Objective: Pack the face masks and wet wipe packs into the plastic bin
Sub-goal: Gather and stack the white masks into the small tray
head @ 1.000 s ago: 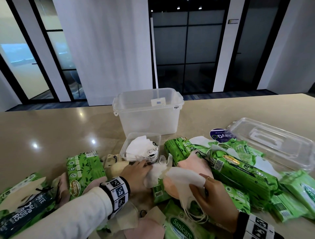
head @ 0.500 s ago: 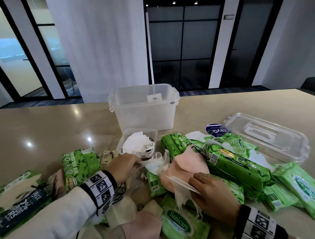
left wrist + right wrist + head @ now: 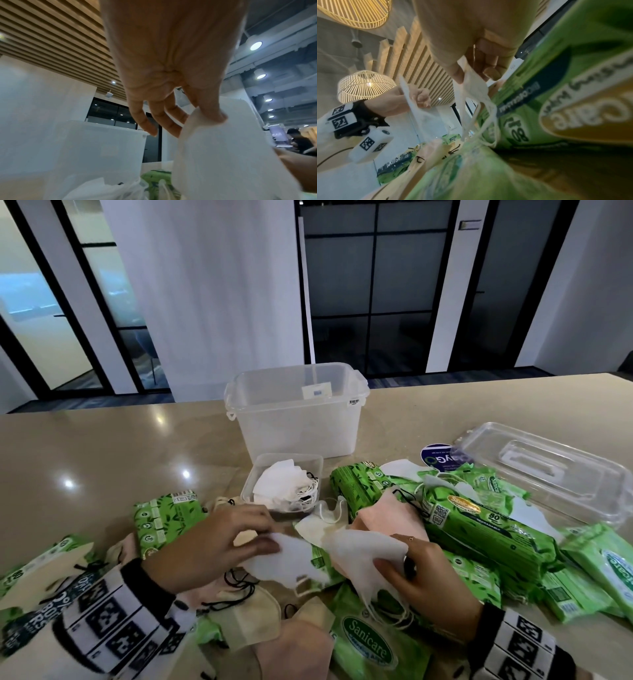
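The clear plastic bin (image 3: 294,419) stands open at the back of the table. In front of it, green wet wipe packs (image 3: 479,525) and white, pink and cream face masks lie in a heap. My left hand (image 3: 270,539) pinches a white mask (image 3: 291,563) between thumb and fingers just above the heap; in the left wrist view the thumb presses that mask (image 3: 223,155). My right hand (image 3: 394,563) grips another white mask (image 3: 359,549), whose ear loops (image 3: 488,121) hang down. The two masks nearly meet between the hands.
A small clear tray (image 3: 255,474) of white masks sits just before the bin. The bin's clear lid (image 3: 548,474) lies at the right, on some wipe packs. More packs (image 3: 164,518) and masks (image 3: 250,621) lie near the front edge. Bare tabletop (image 3: 102,457) stretches to the left.
My left hand has lifted a white mask from beside the small tray and brought it toward the right hand. The right hand keeps its mask and has shifted slightly.
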Tool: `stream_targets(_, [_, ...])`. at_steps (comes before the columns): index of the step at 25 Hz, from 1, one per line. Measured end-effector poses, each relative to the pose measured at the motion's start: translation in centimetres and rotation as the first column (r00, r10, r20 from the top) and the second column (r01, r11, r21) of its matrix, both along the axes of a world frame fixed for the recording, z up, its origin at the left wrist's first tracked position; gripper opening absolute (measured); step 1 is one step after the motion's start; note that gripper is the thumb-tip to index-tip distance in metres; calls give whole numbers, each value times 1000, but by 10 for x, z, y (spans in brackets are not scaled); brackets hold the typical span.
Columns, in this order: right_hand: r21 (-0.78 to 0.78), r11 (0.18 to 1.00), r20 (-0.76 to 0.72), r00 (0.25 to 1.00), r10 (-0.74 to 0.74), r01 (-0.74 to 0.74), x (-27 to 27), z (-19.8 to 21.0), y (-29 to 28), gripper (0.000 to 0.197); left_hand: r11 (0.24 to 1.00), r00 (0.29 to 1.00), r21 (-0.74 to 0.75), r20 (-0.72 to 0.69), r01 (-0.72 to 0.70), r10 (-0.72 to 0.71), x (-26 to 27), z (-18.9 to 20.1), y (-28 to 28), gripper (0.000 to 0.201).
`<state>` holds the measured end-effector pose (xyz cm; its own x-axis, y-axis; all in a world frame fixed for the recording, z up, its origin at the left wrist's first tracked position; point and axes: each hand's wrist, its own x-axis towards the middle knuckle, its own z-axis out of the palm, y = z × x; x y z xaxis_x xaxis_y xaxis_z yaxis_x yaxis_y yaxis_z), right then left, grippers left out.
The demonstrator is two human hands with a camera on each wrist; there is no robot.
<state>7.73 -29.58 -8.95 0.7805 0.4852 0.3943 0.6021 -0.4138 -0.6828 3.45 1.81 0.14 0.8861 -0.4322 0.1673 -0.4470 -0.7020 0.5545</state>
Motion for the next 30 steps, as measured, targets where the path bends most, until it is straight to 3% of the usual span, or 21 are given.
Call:
stream_targets(3, [49, 999, -71, 997, 26, -22, 0, 5, 5, 25, 994, 982, -76, -164, 82, -94, -8, 7, -19, 10])
stream_targets(6, [61, 993, -138, 985, 106, -99, 0, 10, 12, 30, 980, 982, -178, -148, 93, -120, -5, 2, -38, 7])
stream_targets(12, [38, 975, -172, 960, 222, -219, -3, 15, 29, 32, 985, 1000, -175, -7, 2, -3, 14, -20, -60, 20])
stream_targets(18, [153, 970, -292, 929, 228, -189, -8, 16, 39, 30, 984, 1000, -178, -26, -3, -2, 9, -27, -72, 20])
stream_targets(21, [243, 962, -415, 882, 222, -128, -17, 20, 37, 52, 969, 997, -239, -56, -64, 52, 7, -35, -71, 14])
stream_targets(23, [266, 958, -487, 842, 232, -110, -23, 19, 36, 41, 945, 985, -291, -118, -152, 122, 4, -43, -69, 31])
stream_targets(26, [145, 961, -386, 881, 273, -234, -22, 13, 40, 28, 939, 974, -258, -50, -228, 223, 1, -52, -68, 34])
stream_targets(28, [86, 976, -318, 923, 218, -201, -18, 7, 42, 27, 931, 969, -273, -27, -242, 244, 1, -54, -66, 23])
stream_targets(30, [125, 981, -332, 925, 185, -151, -15, 3, 43, 32, 909, 968, -332, -69, -251, 242, 1, -58, -63, 15])
